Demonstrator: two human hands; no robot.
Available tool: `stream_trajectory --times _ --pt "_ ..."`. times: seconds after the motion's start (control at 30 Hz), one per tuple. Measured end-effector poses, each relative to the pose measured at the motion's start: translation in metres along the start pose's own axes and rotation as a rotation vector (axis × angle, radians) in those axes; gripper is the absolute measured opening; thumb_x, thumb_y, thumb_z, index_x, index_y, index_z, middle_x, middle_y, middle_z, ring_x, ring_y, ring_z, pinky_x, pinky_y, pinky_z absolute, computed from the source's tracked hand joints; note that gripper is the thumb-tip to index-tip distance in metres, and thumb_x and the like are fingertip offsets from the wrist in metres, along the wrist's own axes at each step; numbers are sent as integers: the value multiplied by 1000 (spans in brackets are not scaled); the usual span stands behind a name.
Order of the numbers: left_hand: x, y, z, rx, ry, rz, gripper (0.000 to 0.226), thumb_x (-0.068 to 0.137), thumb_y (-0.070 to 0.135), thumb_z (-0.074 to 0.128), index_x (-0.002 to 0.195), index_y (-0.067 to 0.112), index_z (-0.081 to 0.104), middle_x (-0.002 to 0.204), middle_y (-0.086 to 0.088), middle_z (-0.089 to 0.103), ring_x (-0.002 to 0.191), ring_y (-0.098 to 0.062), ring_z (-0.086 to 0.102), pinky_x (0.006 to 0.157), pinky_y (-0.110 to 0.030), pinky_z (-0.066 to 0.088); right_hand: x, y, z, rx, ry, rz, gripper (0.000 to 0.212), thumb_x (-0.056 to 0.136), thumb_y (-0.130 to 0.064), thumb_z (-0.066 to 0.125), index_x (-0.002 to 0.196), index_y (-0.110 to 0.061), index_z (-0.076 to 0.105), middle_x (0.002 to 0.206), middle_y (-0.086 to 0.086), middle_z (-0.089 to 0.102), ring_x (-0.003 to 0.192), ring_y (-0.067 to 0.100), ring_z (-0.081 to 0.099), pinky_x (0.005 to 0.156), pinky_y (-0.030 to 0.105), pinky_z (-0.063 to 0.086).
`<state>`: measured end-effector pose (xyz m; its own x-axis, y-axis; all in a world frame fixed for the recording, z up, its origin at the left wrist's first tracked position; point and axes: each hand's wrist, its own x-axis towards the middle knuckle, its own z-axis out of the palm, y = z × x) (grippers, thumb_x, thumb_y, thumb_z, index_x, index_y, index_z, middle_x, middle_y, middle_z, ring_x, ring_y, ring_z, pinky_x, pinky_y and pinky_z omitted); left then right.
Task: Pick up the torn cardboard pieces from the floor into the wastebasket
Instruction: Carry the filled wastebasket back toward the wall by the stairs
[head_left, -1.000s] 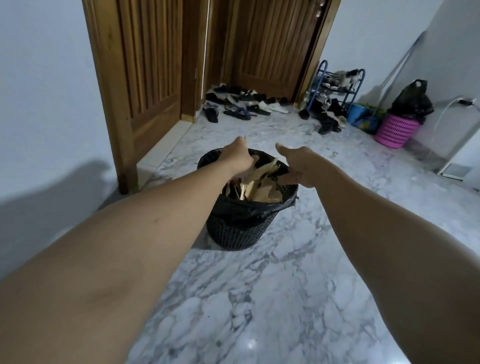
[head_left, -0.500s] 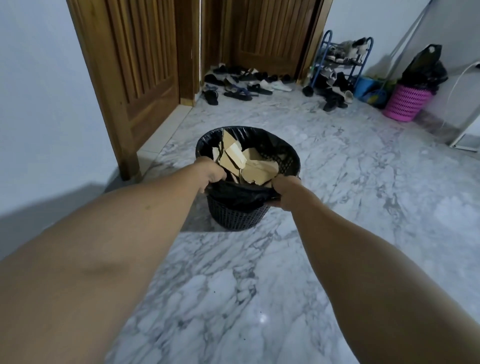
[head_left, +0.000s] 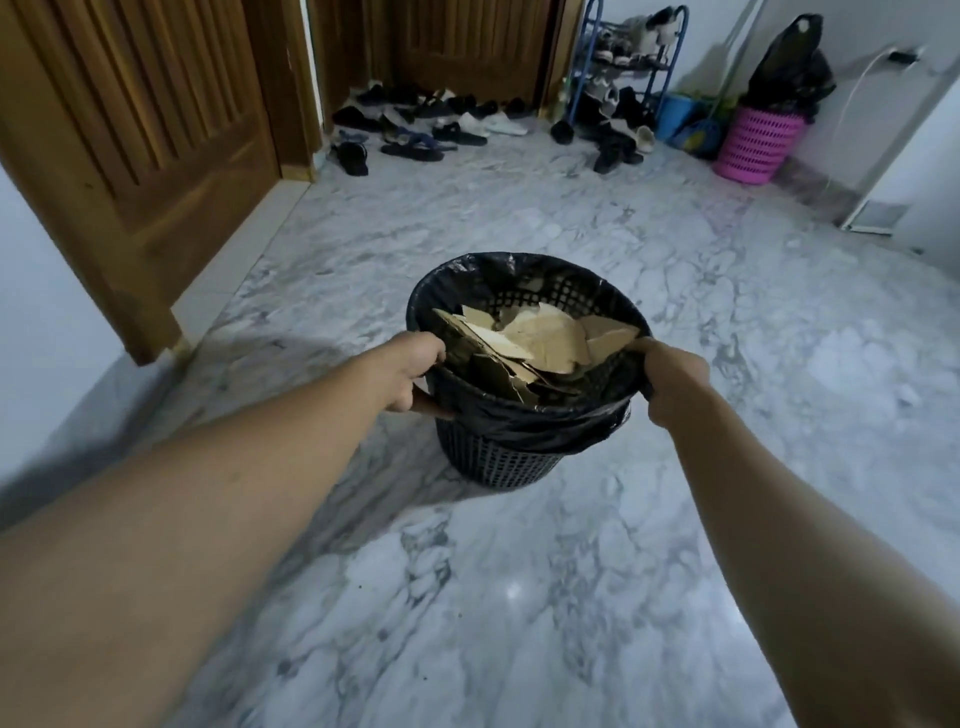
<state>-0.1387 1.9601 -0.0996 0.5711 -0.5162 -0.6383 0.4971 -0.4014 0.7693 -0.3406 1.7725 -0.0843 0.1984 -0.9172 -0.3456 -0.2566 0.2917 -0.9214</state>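
Marble floor (head_left: 519, 597) fills the near ground, bare and glossy, no cardboard scraps on it anywhere in view. Both forearms reach forward over it. Left hand (head_left: 415, 371) is curled around the basket's left rim, fingers wrapped under the edge and liner. Right hand (head_left: 670, 384) is closed in a fist on the right rim, pinching the black liner (head_left: 524, 421) there. Wastebasket (head_left: 498, 462), black mesh, sits between the hands, tilted a little toward the camera; can't tell whether its base is touching the floor or just lifted. Torn cardboard pieces (head_left: 540, 340) lie piled inside, tops near rim level, none hanging over.

Judgement: pickup looks done, this is the wrap-up step, handling the bin itself. Next move likely calls for an even two-hand lift or set-down, keeping the rim level so the loose top pieces don't slide out the near side. Liner grip on the right could slip off the rim if pulled.

Room: wide open floor all round the bin. Wooden door (head_left: 130, 156) stands at left, well apart. Farther back, shoes (head_left: 415, 135) scattered by a doorway, shoe rack (head_left: 623, 67), pink basket (head_left: 753, 145) by the right wall, all far off.
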Motion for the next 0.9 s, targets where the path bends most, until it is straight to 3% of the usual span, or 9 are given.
stream_trajectory --times 0.07,0.13,0.2,0.43,0.57,0.63,0.77,0.83,0.9 --pt "1 -1 12 -88 0 -32 13 91 3 38 95 8 49 117 -19 52 97 -47 59 59 -56 58 -1 10 -4 26 -63 76 31 92 -13 66 123 -9 65 101 10 68 81 23 62 77 44 56" --pt "-5 -6 22 -125 34 -71 15 93 0 35 92 8 47 104 -20 55 90 -44 61 59 -56 58 -11 18 -4 30 -146 212 29 94 -10 58 123 -9 59 106 12 66 93 31 65 81 55 57" --pt "-18 -9 26 -145 78 -132 14 92 -1 36 94 7 48 103 -21 56 90 -42 62 58 -53 58 -27 24 -3 62 -229 344 28 94 -6 53 121 -6 57 111 19 67 97 39 68 70 65 58" --pt "-128 -14 44 -270 220 -288 43 85 -6 38 122 11 52 114 -22 63 99 -41 63 59 -51 58 -112 -13 -51 128 -203 541 39 91 5 42 121 -11 61 112 15 71 100 36 69 76 60 60" --pt "-228 26 64 -301 263 -374 49 87 -7 37 129 15 49 113 -21 62 100 -40 62 54 -47 57 -181 -88 -104 84 -180 615 42 91 1 40 123 -21 55 112 11 71 91 30 72 66 48 63" --pt "-282 59 78 -297 288 -395 49 87 -7 38 129 16 50 113 -21 62 96 -39 62 54 -48 57 -221 -134 -133 67 -169 600 51 93 -5 44 136 -31 45 124 3 65 98 33 71 68 52 63" --pt "-389 137 109 -166 272 -396 37 98 3 45 130 20 50 119 -19 64 94 -35 66 60 -50 59 -285 -233 -188 -87 -89 349 85 102 -6 41 157 -44 -12 161 -5 30 133 26 50 103 54 51" --pt "-434 179 124 -12 281 -328 43 102 12 49 140 29 39 135 -15 56 103 -37 64 66 -50 60 -308 -280 -217 -203 -104 255 89 100 1 35 156 -47 -14 158 -5 32 111 17 60 97 51 54" --pt "-471 220 134 283 265 -147 75 102 13 49 152 46 4 156 -7 33 107 -38 63 63 -42 60 -323 -325 -241 -256 -138 213 89 99 4 33 156 -50 -9 154 -10 35 106 10 58 90 40 55"
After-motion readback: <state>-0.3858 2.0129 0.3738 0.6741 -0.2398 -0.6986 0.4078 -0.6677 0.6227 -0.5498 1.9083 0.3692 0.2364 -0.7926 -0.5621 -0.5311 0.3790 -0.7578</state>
